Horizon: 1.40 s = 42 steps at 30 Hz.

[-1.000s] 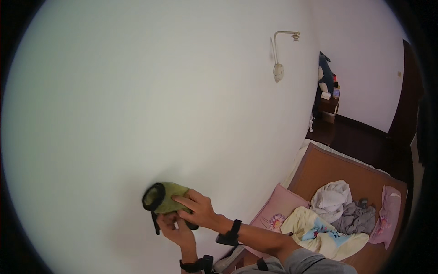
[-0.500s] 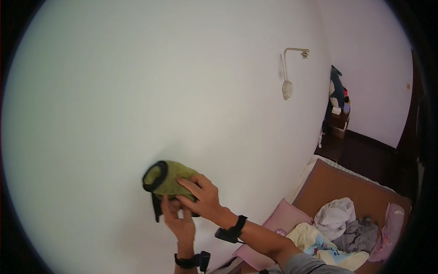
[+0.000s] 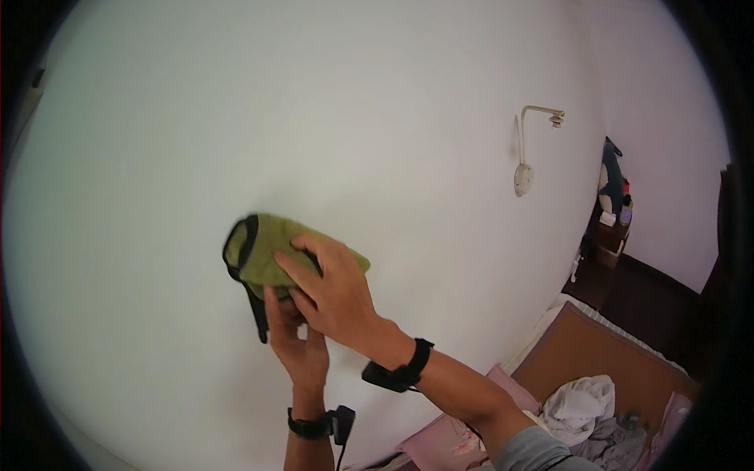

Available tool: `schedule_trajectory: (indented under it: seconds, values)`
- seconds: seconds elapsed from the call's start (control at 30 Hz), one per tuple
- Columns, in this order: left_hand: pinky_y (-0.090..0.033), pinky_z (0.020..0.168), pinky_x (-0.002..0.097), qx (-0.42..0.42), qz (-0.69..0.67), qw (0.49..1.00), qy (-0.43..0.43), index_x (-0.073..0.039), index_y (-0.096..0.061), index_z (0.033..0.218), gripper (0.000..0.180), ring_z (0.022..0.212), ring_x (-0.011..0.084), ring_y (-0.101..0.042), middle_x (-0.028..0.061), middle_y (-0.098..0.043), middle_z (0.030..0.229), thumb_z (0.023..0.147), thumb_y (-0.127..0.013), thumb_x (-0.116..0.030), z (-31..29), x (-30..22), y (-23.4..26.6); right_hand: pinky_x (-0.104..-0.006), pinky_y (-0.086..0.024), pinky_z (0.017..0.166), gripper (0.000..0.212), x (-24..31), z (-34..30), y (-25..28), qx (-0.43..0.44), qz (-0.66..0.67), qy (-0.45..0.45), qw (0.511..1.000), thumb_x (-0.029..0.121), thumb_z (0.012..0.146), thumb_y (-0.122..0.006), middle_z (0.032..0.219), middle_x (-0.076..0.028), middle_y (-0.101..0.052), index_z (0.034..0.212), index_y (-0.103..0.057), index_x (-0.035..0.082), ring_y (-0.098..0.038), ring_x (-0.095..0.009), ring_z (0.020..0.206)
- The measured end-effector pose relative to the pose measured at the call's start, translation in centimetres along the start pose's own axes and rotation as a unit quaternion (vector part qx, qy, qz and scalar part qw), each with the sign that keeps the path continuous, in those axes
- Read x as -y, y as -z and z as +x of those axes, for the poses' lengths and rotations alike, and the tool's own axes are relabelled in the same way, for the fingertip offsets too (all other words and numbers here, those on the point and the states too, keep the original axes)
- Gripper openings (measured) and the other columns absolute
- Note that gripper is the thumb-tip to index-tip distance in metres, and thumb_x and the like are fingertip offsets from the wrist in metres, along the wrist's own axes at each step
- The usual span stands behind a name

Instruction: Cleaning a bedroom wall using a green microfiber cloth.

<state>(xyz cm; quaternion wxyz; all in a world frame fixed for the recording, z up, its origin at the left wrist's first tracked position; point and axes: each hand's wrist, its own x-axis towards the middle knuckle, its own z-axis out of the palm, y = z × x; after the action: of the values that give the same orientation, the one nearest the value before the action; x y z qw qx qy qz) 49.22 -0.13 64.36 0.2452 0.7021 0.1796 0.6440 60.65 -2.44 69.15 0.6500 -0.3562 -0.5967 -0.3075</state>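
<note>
Both hands hold a folded green cloth (image 3: 275, 243) with black edging in front of the white wall. My right hand (image 3: 342, 298) presses over its front, fingers spread across the green fabric. From below, my left hand (image 3: 298, 349) grips the lower part, its fingertips partly hidden behind the right hand. A black-edged flap of the cloth hangs down to the left of my left hand. Whether the cloth touches the wall I cannot tell. Each wrist carries a black strap with a small black box.
A lamp arm (image 3: 524, 157) juts from the wall at upper right. At lower right a bed with a brown mat (image 3: 577, 345) holds a white bundle (image 3: 581, 408), grey fabric (image 3: 616, 443) and a pink pillow (image 3: 448, 439). A dark plush toy (image 3: 610, 184) stands in the far corner.
Both hands and the cloth sit higher and slightly further left in the picture. The view has shifted, so the lamp and bed appear lower and further right. The cloth now shows more of its front.
</note>
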Motion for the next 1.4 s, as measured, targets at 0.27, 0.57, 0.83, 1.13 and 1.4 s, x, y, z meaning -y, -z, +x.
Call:
schedule_trajectory:
  seconds: [0.27, 0.57, 0.83, 1.13, 1.4]
  values:
    - [-0.055, 0.079, 0.03, 0.039, 0.086, 0.994, 0.055, 0.003, -0.025, 0.164, 0.082, 0.095, 0.0162, -0.064, 0.0086, -0.067, 0.106, 0.093, -0.065, 0.008, -6.7, 3.3, -1.6, -0.0429, -0.045, 0.101, 0.058, -3.3, -9.0, 1.3, 0.075, -0.015, 0.039, 0.996, 0.003, 0.077, -0.077, 0.141, -0.011, -0.06, 0.134, -0.069, 0.011, -0.056, -0.032, 0.122]
    - [-0.058, 0.076, 0.0313, 0.067, 0.113, 0.988, -0.083, 0.0, -0.026, 0.165, 0.085, 0.083, 0.0157, -0.066, 0.0086, -0.068, 0.093, 0.09, -0.064, 0.017, 4.4, -2.0, -4.6, -0.0467, -0.043, 0.106, 0.053, -6.5, 2.5, 2.4, -0.023, -0.037, 0.083, 0.996, 0.003, 0.084, -0.069, 0.152, -0.018, -0.054, 0.137, -0.065, 0.005, -0.05, -0.039, 0.137]
    - [-0.058, 0.071, 0.0332, 0.116, 0.173, 0.977, -0.042, 0.012, -0.036, 0.154, 0.079, 0.081, 0.0222, -0.071, 0.0126, -0.072, 0.092, 0.085, -0.074, 0.005, -4.5, 3.5, -5.9, -0.0576, -0.041, 0.114, 0.053, -8.3, -8.6, 5.7, 0.074, -0.033, 0.019, 0.997, 0.006, 0.088, -0.071, 0.157, -0.019, -0.048, 0.14, -0.062, 0.005, -0.042, -0.042, 0.145]
    - [-0.058, 0.066, 0.0332, 0.06, 0.168, 0.974, -0.141, 0.012, -0.044, 0.149, 0.068, 0.077, 0.0244, -0.07, 0.013, -0.071, 0.09, 0.085, -0.068, 0.008, 1.9, -0.6, -8.1, -0.0614, -0.035, 0.117, 0.064, -9.5, -1.4, 5.9, 0.031, -0.021, 0.066, 0.997, -0.003, 0.086, -0.068, 0.159, -0.026, -0.043, 0.148, -0.056, 0.004, -0.041, -0.049, 0.145]
    - [-0.057, 0.068, 0.0331, 0.096, 0.167, 0.974, -0.12, 0.009, -0.048, 0.148, 0.068, 0.072, 0.0237, -0.069, 0.0127, -0.07, 0.088, 0.084, -0.072, 0.007, 1.3, 1.0, -9.2, -0.0589, -0.035, 0.118, 0.065, -11.2, -3.9, 6.4, 0.022, 0.002, 0.031, 0.999, -0.003, 0.086, -0.071, 0.159, -0.025, -0.043, 0.148, -0.054, 0.002, -0.041, -0.05, 0.146]
